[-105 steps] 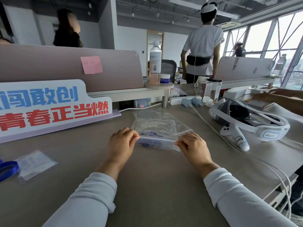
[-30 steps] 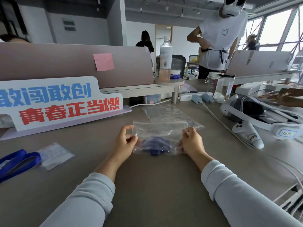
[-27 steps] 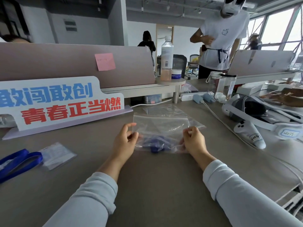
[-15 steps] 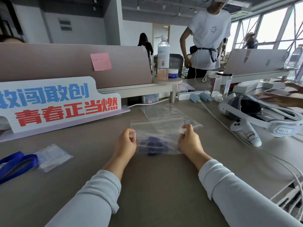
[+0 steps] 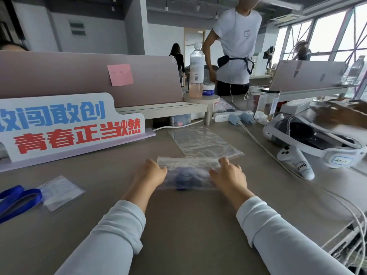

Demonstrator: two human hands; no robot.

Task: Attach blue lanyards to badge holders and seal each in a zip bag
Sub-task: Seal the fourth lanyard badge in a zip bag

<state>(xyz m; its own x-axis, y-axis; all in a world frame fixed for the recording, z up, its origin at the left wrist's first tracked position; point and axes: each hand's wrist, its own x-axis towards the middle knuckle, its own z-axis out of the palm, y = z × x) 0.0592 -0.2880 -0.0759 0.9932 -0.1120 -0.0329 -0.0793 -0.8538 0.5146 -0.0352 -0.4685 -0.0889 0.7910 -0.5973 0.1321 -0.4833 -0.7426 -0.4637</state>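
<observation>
A clear zip bag (image 5: 188,172) lies flat on the grey desk in front of me, with a bundled blue lanyard (image 5: 184,180) showing through it. My left hand (image 5: 150,175) rests on the bag's left end and my right hand (image 5: 228,175) presses on its right end. An empty zip bag (image 5: 202,140) lies just beyond. At the far left a second blue lanyard (image 5: 17,199) lies clipped to a clear badge holder (image 5: 61,192).
A blue and red sign board (image 5: 65,124) stands at the back left. A white headset (image 5: 313,139) and its controller (image 5: 297,163) sit at the right, with cables (image 5: 264,147) trailing to the desk edge. A bottle (image 5: 196,73) stands on a small shelf. A person stands behind.
The bag was held up by its top corners between both hands. Now it lies flat on the desk and both hands press down on its ends.
</observation>
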